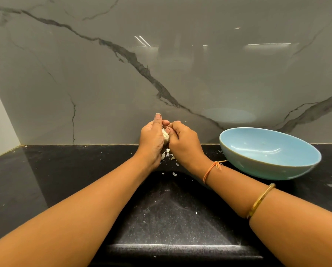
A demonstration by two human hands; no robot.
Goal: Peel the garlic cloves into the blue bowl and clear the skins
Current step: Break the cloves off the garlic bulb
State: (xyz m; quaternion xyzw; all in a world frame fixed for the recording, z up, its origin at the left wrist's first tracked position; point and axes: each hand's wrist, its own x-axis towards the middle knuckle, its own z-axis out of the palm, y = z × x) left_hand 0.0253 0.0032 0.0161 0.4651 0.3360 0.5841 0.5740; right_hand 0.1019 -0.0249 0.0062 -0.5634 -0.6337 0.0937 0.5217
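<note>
- Peeling under way: left hand (152,140) curls round the garlic (165,136), thumb raised; right hand (184,144) pinches at its skin. The garlic sits between both hands, above the far part of the counter (65,170).
- Risk: a freed clove may slip and land among the skin scraps (168,155) below, because the hands work left of the bowl, not over it.
- Risk: light flakes may scatter wider.
- Blue bowl (267,149), right of the hands: no peeled cloves visible, perhaps a speck.
</note>
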